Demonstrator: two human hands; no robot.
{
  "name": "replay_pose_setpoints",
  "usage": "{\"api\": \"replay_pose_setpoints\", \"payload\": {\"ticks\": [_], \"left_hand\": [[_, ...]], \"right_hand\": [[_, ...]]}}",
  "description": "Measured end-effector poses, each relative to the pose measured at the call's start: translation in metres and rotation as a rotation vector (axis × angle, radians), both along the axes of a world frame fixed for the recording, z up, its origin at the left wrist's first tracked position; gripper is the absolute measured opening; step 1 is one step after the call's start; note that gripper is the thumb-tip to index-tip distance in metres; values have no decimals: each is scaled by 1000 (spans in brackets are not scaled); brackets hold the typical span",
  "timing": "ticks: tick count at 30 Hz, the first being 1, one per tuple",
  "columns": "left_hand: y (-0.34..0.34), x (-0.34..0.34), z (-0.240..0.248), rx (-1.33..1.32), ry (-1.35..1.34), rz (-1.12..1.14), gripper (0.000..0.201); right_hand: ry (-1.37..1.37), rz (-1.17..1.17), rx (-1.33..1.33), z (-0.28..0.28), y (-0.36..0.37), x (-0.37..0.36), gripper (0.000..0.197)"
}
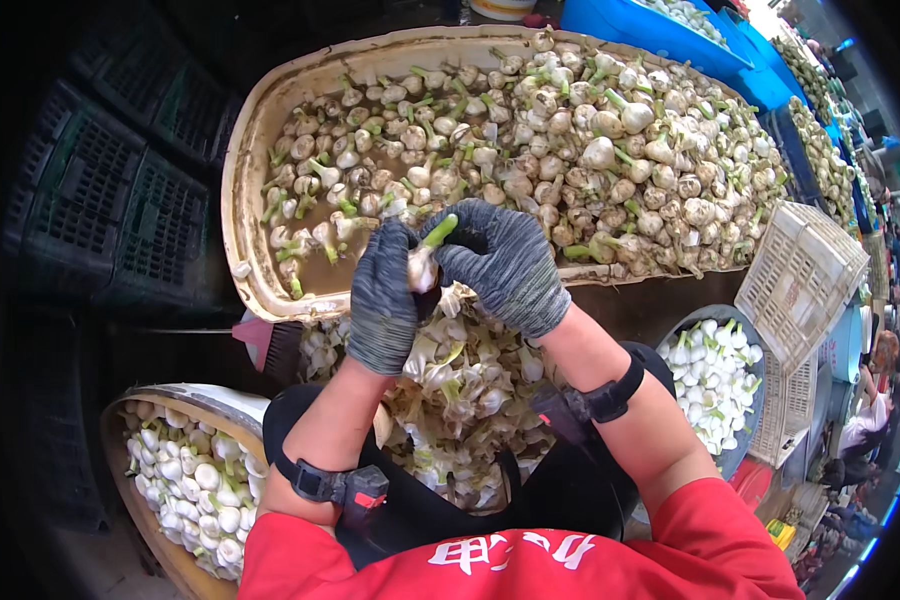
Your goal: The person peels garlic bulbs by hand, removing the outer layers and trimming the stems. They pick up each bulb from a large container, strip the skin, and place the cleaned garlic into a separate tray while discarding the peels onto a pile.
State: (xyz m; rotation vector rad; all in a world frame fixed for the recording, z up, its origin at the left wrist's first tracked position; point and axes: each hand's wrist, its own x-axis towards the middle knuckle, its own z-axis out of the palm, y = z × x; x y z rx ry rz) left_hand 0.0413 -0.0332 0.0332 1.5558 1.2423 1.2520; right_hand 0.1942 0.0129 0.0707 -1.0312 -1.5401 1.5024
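Note:
Both my hands wear grey knit gloves and meet over the near edge of a large dirty white tub (245, 210). Between them is a garlic bulb (423, 268) with a short green stem pointing up and away. My left hand (383, 290) grips the bulb from its left side. On the other side, my right hand (505, 262) has its thumb and fingers bent against the bulb and stem; some fingertips are hidden. Unpeeled garlic bulbs (660, 150) are heaped in the tub, those on the left sitting in muddy water. Loose garlic skins (460, 385) are piled below my hands, between my knees.
White peeled garlic fills a tan-rimmed container (135, 500) at lower left and a grey round basin (750, 430) at right. A beige plastic crate (805, 280) leans beside the tub. Dark crates (160, 220) are stacked at left, and blue bins (650, 35) stand behind. People are far right.

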Motion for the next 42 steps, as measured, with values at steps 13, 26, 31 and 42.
{"api": "replay_pose_setpoints", "payload": {"ticks": [13,26,31,42], "left_hand": [[11,2,27,-49,38,146,19],[17,12,22,448,543,182,23],[21,-24,17,-156,-580,491,17],[1,-21,27,-531,-631,162,14]], "right_hand": [[-173,-22,97,-1,6,17,21],[199,-60,-271,-47,5,5,12],[119,362,-152,-8,-12,25,21],[-227,172,-25,-14,-2,11,45]]}}
